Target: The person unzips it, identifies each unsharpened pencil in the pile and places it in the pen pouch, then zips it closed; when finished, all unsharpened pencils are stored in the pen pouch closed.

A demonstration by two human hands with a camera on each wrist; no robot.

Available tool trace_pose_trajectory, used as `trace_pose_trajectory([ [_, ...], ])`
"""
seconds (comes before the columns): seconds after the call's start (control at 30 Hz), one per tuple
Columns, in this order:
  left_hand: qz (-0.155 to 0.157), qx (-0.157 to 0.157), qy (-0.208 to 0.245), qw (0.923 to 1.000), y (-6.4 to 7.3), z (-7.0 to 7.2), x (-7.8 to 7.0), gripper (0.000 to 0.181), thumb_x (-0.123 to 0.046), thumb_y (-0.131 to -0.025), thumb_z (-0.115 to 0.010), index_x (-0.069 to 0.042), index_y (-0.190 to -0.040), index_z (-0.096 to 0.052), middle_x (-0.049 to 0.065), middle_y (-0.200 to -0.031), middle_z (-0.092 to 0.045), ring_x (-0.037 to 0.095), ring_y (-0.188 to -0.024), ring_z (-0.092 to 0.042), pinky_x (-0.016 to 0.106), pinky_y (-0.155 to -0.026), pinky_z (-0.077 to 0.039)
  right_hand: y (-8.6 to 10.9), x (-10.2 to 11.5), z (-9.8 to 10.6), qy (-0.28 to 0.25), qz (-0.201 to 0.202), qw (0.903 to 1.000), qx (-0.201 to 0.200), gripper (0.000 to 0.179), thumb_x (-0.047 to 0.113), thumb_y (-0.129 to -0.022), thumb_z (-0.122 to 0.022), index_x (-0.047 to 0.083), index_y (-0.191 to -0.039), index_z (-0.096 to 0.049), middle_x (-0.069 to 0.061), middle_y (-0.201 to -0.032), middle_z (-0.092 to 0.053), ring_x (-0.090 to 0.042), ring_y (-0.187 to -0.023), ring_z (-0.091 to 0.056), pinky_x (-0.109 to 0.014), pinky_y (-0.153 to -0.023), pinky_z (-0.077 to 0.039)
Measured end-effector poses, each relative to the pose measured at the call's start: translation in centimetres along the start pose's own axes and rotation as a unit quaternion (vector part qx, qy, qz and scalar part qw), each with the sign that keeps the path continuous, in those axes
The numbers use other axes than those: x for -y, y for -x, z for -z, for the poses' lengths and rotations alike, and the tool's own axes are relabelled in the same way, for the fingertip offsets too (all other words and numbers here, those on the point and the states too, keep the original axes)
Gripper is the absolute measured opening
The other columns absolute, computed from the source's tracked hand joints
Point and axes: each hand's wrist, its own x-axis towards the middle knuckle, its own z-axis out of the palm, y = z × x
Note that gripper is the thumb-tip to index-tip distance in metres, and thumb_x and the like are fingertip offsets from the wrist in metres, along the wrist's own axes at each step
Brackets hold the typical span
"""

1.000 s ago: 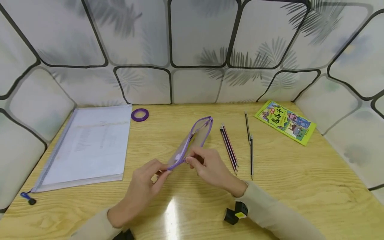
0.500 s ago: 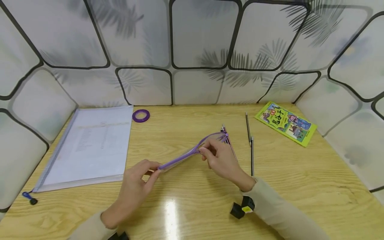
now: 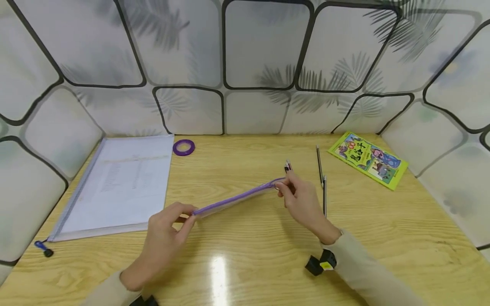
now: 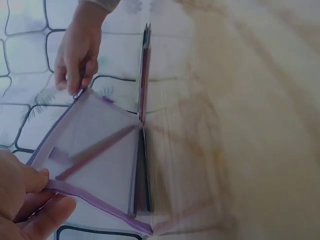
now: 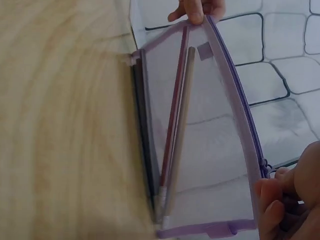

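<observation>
A see-through zipper pencil pouch with purple edging stretches between my hands over the table, seen almost edge-on from the head. My left hand pinches its left corner between thumb and fingers. Near the other end, my right hand pinches the zipper pull. The zipper line looks closed along most of its length. Through the pouch's clear side, a dark red pencil and several other long pencils show, some lying along the bottom. My right hand partly covers the loose pencils behind it.
Two dark pencils lie to the right of my right hand. A yellow-green booklet is at the back right, a purple tape roll at the back. A white spiral-bound document lies left. A patterned screen stands behind.
My right hand has moved right along the pouch's top with the zipper pull, and the gaping opening has closed behind it. My left hand has shifted slightly left, still pinching the corner.
</observation>
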Motion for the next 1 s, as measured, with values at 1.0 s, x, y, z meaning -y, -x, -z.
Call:
trace_pose_trajectory([
  [1.0, 0.142, 0.157, -0.09, 0.9731, 0.0, 1.5, 2.3, 0.016, 0.003, -0.075, -0.078, -0.004, -0.088, -0.072, 0.011, -0.093, -0.073, 0.027, -0.084, -0.069, 0.04, -0.07, -0.059, 2.6, -2.7, 1.6, 0.033, -0.049, 0.9928, 0.104, 0.017, 0.002, -0.094, -0.059, 0.008, -0.08, -0.051, -0.003, -0.062, -0.056, -0.001, -0.046, -0.043, -0.019, -0.039, -0.036],
])
